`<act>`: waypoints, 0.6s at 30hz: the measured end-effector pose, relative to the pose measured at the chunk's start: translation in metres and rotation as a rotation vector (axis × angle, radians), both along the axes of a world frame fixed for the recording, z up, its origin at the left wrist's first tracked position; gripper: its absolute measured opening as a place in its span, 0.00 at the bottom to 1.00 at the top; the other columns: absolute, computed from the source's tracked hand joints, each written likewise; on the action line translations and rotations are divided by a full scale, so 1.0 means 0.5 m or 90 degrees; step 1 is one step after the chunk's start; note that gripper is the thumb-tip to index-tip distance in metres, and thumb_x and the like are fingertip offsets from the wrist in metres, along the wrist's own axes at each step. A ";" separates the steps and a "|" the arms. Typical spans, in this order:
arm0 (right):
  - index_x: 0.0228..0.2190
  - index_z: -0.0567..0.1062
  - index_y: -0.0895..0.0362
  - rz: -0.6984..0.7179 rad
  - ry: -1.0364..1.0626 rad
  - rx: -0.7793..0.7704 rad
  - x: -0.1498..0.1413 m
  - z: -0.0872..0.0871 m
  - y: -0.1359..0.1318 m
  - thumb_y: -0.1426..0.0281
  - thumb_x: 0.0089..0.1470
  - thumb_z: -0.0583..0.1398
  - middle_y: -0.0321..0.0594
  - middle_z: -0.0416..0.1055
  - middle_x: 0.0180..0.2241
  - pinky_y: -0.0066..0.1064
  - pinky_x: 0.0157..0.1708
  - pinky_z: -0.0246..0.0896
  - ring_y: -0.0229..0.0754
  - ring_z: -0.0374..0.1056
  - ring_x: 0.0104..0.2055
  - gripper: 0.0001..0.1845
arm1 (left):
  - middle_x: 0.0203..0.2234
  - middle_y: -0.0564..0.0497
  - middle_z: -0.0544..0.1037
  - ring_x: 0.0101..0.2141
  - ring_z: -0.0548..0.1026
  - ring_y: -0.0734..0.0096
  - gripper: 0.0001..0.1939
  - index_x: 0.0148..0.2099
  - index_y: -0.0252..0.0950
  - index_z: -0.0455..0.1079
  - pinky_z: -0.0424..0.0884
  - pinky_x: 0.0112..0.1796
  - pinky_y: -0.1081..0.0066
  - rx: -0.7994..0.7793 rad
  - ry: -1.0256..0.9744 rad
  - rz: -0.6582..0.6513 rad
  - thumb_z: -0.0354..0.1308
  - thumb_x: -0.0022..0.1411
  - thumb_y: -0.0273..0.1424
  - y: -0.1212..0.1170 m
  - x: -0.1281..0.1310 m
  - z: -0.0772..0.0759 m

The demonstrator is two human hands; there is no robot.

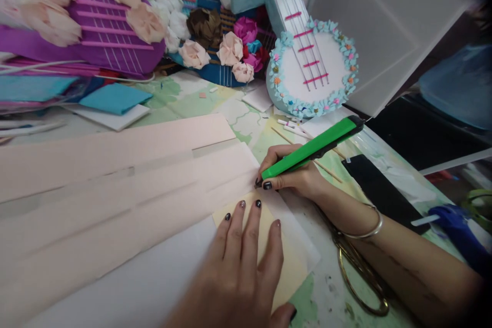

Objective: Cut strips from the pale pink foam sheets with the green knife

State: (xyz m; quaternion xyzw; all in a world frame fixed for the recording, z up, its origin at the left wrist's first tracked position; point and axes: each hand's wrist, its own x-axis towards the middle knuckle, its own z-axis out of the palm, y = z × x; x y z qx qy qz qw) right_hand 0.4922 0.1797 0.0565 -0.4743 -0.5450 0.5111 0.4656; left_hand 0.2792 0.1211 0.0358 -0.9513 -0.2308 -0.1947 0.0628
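My right hand (290, 174) is closed around a green utility knife (311, 147), its tip angled down to the right edge of a pale pink sheet (161, 189). Below it, my left hand (242, 261) lies flat with fingers spread, pressing on a pale yellow piece of paper (290, 266). That yellow piece overlaps a white sheet (154, 271) beneath the pink one. Several slits or strips run lengthwise along the pink sheet. The blade tip is too small to make out clearly.
Gold-handled scissors (361, 287) lie under my right forearm, near a black strip (380, 189) and thin wooden sticks (330, 170). Behind stand a light-blue guitar-shaped decoration (311, 69), a purple one (115, 25) and paper flowers (230, 48). Folded blue paper (115, 97) lies at left.
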 end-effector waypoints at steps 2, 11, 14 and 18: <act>0.22 0.75 0.61 -0.012 0.043 -0.004 -0.001 -0.004 0.001 0.69 0.34 0.72 0.39 0.75 0.21 0.25 0.18 0.56 0.37 0.66 0.21 0.14 | 0.53 0.29 0.71 0.54 0.69 0.38 0.34 0.60 0.31 0.63 0.69 0.48 0.52 0.014 0.007 -0.020 0.45 0.64 0.53 0.005 -0.004 0.004; 0.23 0.73 0.59 -0.028 0.124 0.021 -0.006 -0.017 0.010 0.70 0.39 0.71 0.34 0.72 0.19 0.24 0.18 0.54 0.33 0.61 0.19 0.12 | 0.54 0.25 0.68 0.54 0.69 0.36 0.36 0.60 0.29 0.64 0.73 0.46 0.50 -0.022 0.084 -0.063 0.44 0.64 0.53 0.007 -0.011 0.032; 0.24 0.74 0.59 -0.010 0.123 0.037 -0.004 -0.021 0.014 0.70 0.40 0.70 0.34 0.71 0.19 0.24 0.19 0.55 0.33 0.61 0.20 0.10 | 0.56 0.29 0.68 0.56 0.67 0.39 0.34 0.61 0.31 0.64 0.71 0.49 0.49 -0.083 0.107 -0.057 0.43 0.65 0.52 0.011 -0.013 0.046; 0.24 0.74 0.59 -0.006 0.119 0.053 -0.002 -0.027 0.020 0.69 0.41 0.70 0.32 0.68 0.18 0.23 0.18 0.52 0.32 0.59 0.19 0.11 | 0.59 0.32 0.65 0.59 0.64 0.41 0.31 0.63 0.31 0.62 0.68 0.53 0.49 -0.149 0.157 -0.019 0.46 0.66 0.46 0.015 -0.014 0.064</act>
